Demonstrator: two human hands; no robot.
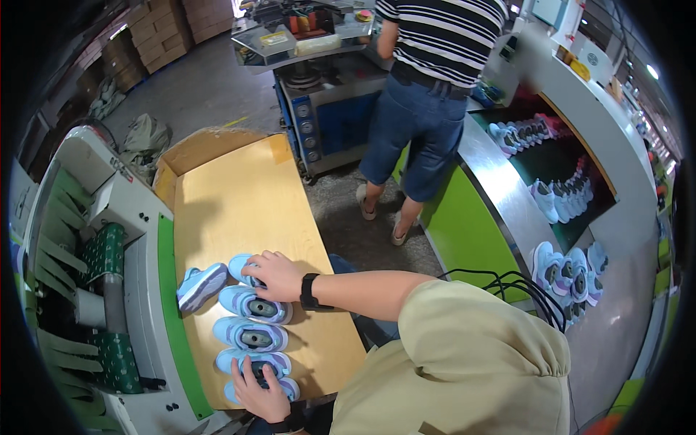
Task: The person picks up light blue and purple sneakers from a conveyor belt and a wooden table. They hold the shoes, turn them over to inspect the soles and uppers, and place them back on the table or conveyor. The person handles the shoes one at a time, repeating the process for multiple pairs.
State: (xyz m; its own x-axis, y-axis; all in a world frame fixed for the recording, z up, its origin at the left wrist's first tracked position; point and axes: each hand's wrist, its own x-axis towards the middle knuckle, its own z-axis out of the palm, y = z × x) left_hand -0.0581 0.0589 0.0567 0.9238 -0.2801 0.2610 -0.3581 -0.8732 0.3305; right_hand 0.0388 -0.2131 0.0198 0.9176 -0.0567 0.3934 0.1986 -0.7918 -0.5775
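Note:
On a light wood tabletop [239,192], several light blue sneakers [254,333] stand side by side in a row, dark grey inserts showing in their openings. My right hand [278,277], a black watch at its wrist, closes over the heel part of the farthest sneaker [239,265], partly hiding it. The fingers of my left hand [261,395] are spread over the sneakers at the near end of the row, touching them. Left of the row lies another sneaker [201,286], tipped on its side with its sole showing.
Along the left stands a machine with hanging flaps and green rollers [116,362]. Ahead, a person in a striped shirt [442,43] stands with back turned at a workbench [333,109]. More sneakers [565,272] are at the right, by a conveyor opening; black cables [518,283] loop nearby.

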